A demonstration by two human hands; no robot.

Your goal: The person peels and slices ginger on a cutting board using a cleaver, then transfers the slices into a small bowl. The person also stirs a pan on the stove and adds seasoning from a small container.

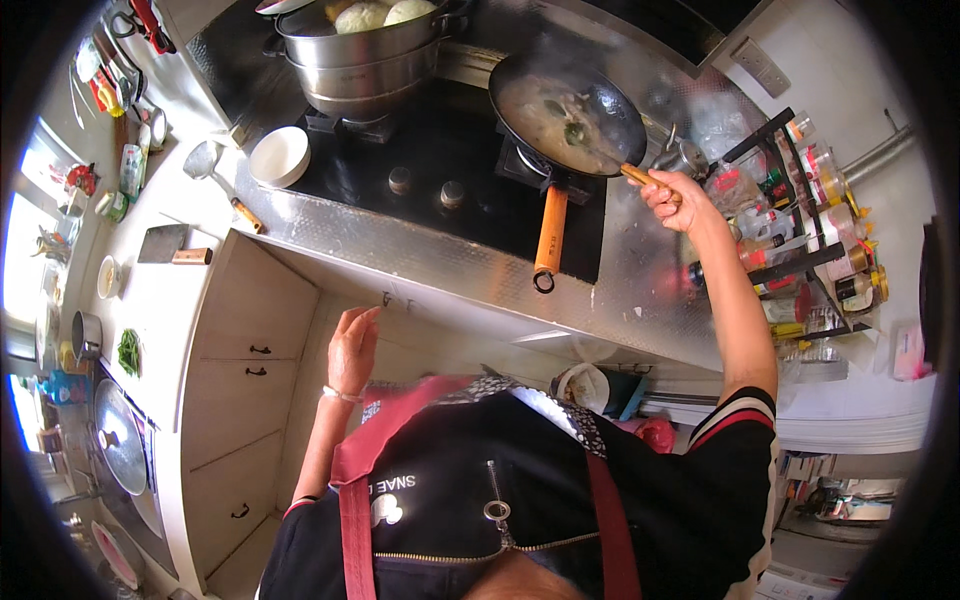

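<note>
My right hand [679, 204] grips the wooden handle [637, 175] of a utensil whose far end is in the wok; its head is hidden in the food. The black wok [619, 105] sits on the right burner. It holds pale, cloudy liquid with pieces of food and some dark green leaf [576, 133]. The wok's own orange-brown wooden handle [552, 229] points towards me, untouched. My left hand [352, 349] hangs in the air before the counter front, left of my apron [420, 420], holding nothing visible, its fingers loosely extended.
A steel steamer pot [364, 79] with pale buns stands on the left burner, beside a white bowl [280, 157]. A skimmer [202, 160], a cleaver [163, 244] and green vegetables [129, 352] lie on the left counter. Bottles and jars fill a black rack [806, 195] at right.
</note>
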